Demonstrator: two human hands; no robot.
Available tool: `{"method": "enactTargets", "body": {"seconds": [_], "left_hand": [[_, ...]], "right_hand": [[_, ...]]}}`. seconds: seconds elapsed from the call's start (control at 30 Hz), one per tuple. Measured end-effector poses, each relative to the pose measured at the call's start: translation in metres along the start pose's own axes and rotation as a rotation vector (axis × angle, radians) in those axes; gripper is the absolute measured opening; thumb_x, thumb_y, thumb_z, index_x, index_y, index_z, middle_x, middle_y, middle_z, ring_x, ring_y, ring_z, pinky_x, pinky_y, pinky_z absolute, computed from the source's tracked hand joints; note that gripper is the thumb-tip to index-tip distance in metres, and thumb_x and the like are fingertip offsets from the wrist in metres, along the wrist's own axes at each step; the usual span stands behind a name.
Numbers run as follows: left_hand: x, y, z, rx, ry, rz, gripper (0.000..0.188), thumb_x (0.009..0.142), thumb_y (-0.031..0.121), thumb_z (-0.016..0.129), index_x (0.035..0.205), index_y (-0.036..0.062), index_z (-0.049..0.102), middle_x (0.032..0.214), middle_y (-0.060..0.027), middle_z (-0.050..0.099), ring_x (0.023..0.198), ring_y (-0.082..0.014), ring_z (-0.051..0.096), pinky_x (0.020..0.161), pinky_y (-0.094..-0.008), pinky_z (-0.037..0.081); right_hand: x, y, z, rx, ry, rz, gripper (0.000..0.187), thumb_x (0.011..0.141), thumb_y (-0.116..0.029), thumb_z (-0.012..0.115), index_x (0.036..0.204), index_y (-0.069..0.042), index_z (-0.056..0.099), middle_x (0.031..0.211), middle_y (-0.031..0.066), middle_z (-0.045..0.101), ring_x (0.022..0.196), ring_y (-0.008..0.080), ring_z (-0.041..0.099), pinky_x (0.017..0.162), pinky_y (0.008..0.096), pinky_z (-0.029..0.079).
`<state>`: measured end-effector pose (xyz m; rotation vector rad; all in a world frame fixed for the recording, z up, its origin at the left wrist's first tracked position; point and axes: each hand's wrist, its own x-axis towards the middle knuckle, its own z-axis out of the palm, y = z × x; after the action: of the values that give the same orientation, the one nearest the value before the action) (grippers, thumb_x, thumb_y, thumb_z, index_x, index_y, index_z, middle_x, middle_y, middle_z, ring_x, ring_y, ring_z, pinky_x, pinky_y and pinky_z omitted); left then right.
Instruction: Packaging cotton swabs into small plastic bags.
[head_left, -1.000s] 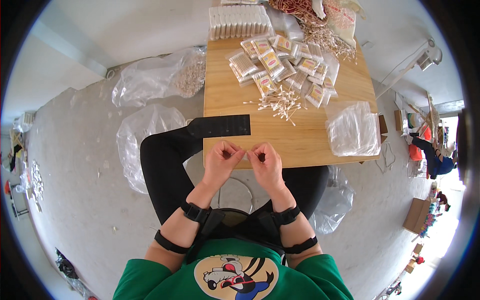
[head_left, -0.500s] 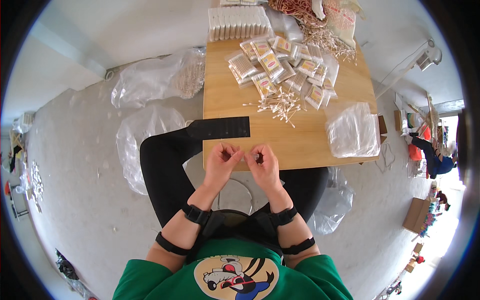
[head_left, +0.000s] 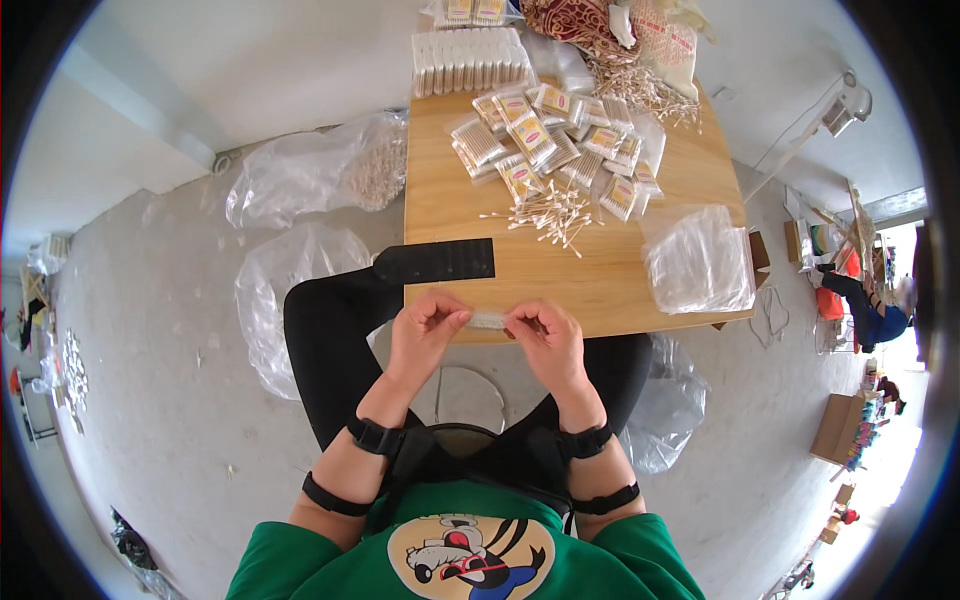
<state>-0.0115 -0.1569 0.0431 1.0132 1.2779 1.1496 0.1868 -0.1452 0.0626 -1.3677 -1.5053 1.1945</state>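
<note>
Between the two sets of fingertips, just above the near edge of the wooden table [head_left: 460, 200], a small clear plastic packet of cotton swabs [head_left: 489, 320] is stretched crosswise. The left hand [head_left: 422, 335] pinches its left end with thumb and forefinger closed on it, and the right hand [head_left: 545, 340] pinches the right end the same way, the other fingers curled in. The packet sits level, clear of the tabletop so far as can be told, with its middle showing between the hands.

By the look of it, the step in hand is closing or smoothing a filled packet; the next move would call for keeping both pinches firm and the mouth even so that nothing slips out.

Farther out on the table lie a black flat strip [head_left: 440, 262], a loose heap of white cotton swabs [head_left: 548, 212], a pile of filled packets with coloured labels [head_left: 545, 140], and a stack of empty clear bags [head_left: 698, 260] at the right. Large clear plastic sacks [head_left: 320, 180] rest on the grey floor to the left.
</note>
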Motion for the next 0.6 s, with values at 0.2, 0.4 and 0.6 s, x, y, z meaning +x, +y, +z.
{"method": "enactTargets", "body": {"seconds": [0.2, 0.4, 0.6], "left_hand": [[-0.019, 0.024, -0.003, -0.006, -0.061, 0.141, 0.009, 0.084, -0.001, 0.074, 0.081, 0.0016, 0.067, 0.087, -0.0041, 0.069, 0.077, -0.0110, 0.062, 0.070, -0.0253, 0.049], [-0.031, 0.037, -0.002, 0.095, -0.078, 0.198, 0.010, 0.081, -0.002, 0.076, 0.082, 0.0021, 0.067, 0.088, -0.0061, 0.070, 0.081, -0.0163, 0.066, 0.073, -0.0284, 0.050], [-0.037, 0.053, 0.005, 0.294, -0.149, 0.357, 0.012, 0.077, -0.004, 0.075, 0.084, 0.0019, 0.067, 0.090, -0.0092, 0.070, 0.085, -0.0231, 0.068, 0.077, -0.0307, 0.052]], "right_hand": [[-0.018, -0.023, -0.014, -0.072, -0.049, -0.176, 0.009, 0.086, 0.007, 0.068, 0.090, 0.000, 0.065, 0.085, 0.0065, 0.067, 0.074, 0.0128, 0.065, 0.067, 0.0242, 0.052], [-0.022, -0.046, -0.012, -0.097, -0.066, -0.312, 0.012, 0.079, 0.004, 0.073, 0.085, -0.002, 0.064, 0.086, 0.0081, 0.063, 0.071, 0.0220, 0.060, 0.061, 0.0294, 0.049], [-0.027, -0.050, -0.010, -0.130, -0.042, -0.328, 0.014, 0.076, 0.004, 0.074, 0.084, -0.002, 0.065, 0.086, 0.0088, 0.064, 0.075, 0.0250, 0.062, 0.061, 0.0317, 0.049]]}}
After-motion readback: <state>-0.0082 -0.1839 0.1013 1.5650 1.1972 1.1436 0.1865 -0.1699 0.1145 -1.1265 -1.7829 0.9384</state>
